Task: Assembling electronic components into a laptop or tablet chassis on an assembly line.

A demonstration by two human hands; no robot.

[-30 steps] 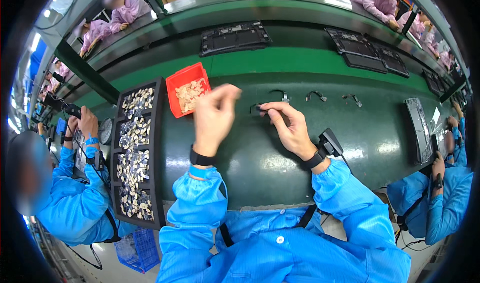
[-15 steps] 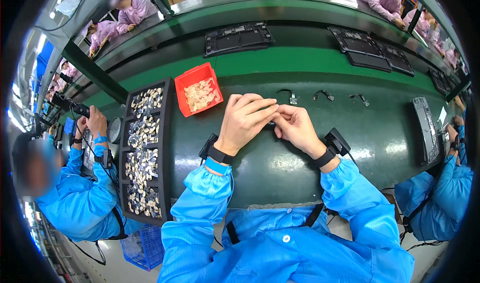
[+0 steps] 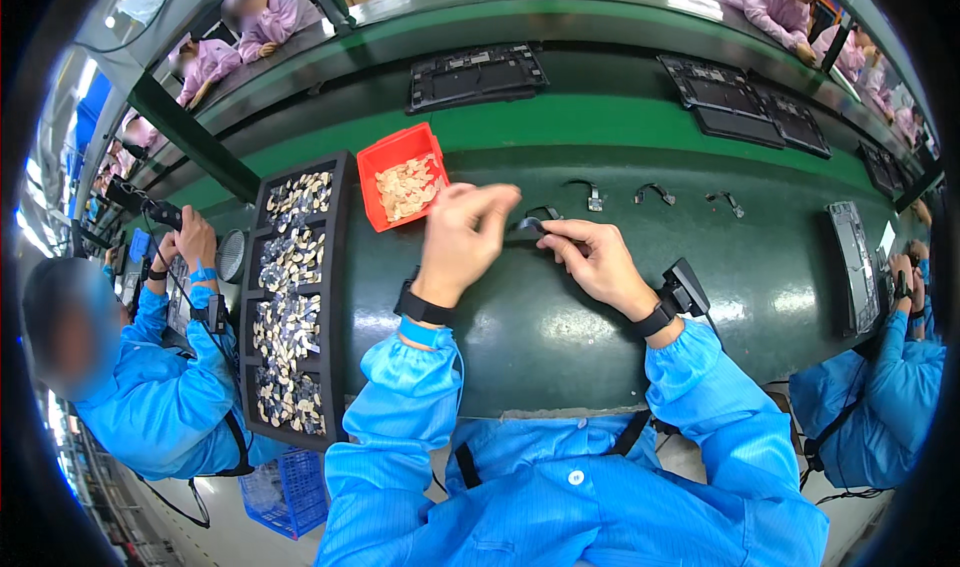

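Note:
My right hand [image 3: 603,265] pinches a small dark flex cable [image 3: 531,225] between thumb and fingertips, above the green work surface. Beside it shows another dark curved strip [image 3: 545,212]; whether it is a separate cable I cannot tell. To the left, my left hand [image 3: 462,235] is apart from the cable, near the red bin. Its fingers are bent and blurred by motion, so anything in them is hidden. The red bin [image 3: 372,189] holds a heap of small beige pieces. Farther right lie three dark flex cables [image 3: 595,199], [image 3: 655,195], [image 3: 727,205] in a row.
A black divided tray [image 3: 338,267] full of small beige and dark pieces stands left. Dark device panels [image 3: 478,77] lie at the back, with another panel [image 3: 852,267] at right. Co-workers in blue sit on both sides; others in pink work across the bench.
My hands were together at the fingertips and have parted. The left has moved left toward the red bin; the right stays nearly in place, with the flex cable now showing in it.

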